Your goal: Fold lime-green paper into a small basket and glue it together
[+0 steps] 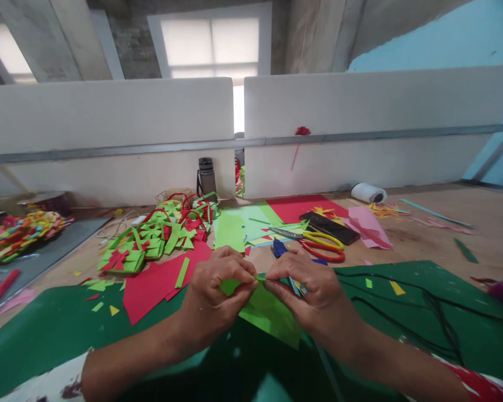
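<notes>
1. Head view: the left hand (pixel 218 287) and right hand (pixel 312 287) meet over the green mat (pixel 77 329), each pinching a small green piece (pixel 260 278) between thumb and forefinger.
2. That piece sits between the two sets of fingertips, raised above a green sheet (pixel 272 318); whether it joins the sheet, I cannot tell.
3. Done, by the look of it: a heap of green paper bags (pixel 121 261) left of the hands, beyond the mat, several bearing red bows and handles.
4. Under way, I judge: the piece in the fingers, which has no finished form that I can make out.
5. Left over: red paper (pixel 151 293) near the left hand, with a loose green strip (pixel 182 272) on it, and pale green sheets (pixel 229 230) farther back.
6. Scissors (pixel 302 237) lie beyond the right hand, untouched; scraps suggest cutting is partly done.
</notes>
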Demonstrator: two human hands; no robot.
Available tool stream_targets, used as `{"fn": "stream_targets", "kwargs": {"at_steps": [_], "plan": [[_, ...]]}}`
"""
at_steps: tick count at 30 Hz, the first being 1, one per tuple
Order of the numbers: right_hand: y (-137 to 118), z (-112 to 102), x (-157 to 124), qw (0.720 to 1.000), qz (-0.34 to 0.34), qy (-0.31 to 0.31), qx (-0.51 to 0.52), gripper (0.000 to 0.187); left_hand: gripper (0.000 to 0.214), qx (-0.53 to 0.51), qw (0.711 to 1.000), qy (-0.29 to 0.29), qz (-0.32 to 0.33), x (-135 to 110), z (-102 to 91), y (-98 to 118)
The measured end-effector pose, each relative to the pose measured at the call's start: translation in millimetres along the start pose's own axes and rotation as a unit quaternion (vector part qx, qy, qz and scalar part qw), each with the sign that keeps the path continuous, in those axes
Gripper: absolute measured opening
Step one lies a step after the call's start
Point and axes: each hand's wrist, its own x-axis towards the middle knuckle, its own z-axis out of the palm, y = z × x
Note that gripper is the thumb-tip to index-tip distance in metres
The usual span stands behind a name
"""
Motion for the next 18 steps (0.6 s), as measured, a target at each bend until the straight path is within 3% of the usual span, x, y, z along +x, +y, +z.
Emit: {"fn": "stream_targets", "kwargs": {"at_steps": [8, 12, 18], "plan": [[-1.5, 0.8, -1.0, 1.0, 0.003, -0.01, 0.0, 0.013, 0.014, -0.024, 0.999, -0.001, -0.031, -2.1, 0.2, -0.3], [-2.7, 2.3, -0.1, 1.0, 0.002, -0.007, 0.004, 0.014, 0.014, -0.019, 0.996, 0.001, -0.088, -5.4, 1.1, 1.1], [-3.2, 2.5, 0.7, 1.0, 0.006, -0.004, -0.008, 0.015, 0.03, -0.054, 0.981, -0.018, -0.185, -3.2, 0.1, 2.8]]}}
